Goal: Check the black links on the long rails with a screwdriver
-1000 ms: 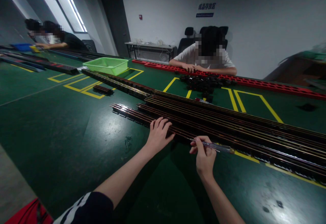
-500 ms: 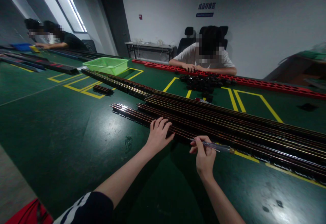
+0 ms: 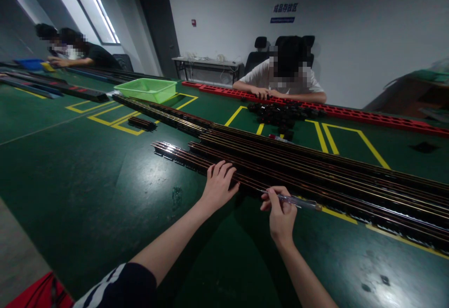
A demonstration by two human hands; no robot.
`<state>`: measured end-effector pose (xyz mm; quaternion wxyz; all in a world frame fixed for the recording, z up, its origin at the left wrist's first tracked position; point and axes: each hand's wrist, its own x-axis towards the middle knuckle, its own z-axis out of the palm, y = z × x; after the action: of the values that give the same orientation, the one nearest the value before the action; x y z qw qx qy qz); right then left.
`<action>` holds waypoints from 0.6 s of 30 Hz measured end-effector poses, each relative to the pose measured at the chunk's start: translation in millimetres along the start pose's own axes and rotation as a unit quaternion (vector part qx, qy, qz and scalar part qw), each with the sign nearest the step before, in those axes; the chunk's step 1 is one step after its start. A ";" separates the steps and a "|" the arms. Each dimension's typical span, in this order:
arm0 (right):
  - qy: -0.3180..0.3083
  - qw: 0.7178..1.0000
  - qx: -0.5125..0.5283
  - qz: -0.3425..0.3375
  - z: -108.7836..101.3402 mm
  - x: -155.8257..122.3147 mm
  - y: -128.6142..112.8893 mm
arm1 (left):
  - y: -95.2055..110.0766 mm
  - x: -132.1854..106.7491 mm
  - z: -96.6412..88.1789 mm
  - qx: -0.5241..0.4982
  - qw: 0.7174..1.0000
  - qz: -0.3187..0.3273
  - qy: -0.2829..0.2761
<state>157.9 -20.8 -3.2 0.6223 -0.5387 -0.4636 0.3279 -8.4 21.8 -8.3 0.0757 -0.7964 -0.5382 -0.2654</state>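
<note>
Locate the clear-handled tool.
The clear-handled tool is right of centre in the head view, held in the right hand at the near edge of the dark strips.

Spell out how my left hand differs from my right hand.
Your left hand is open, palm down, across the dark strips; your right hand is curled around a slim tool. A striped sleeve shows behind the left hand, none behind the right hand. Both are bare.
</note>
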 end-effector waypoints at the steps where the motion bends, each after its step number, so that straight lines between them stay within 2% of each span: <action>1: 0.001 1.000 0.001 0.001 -0.1 0.3 0.7 | -0.1 -0.1 0.2 0.000 1.000 0.000 0.001; 18: -0.010 1.000 -0.003 -0.004 -1.3 0.8 3.0 | -0.4 -0.5 1.0 0.004 1.000 0.004 0.004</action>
<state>159.6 -20.0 -6.0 0.6174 -0.5352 -0.4733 0.3293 -8.6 22.0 -9.5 0.0819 -0.7969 -0.5360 -0.2662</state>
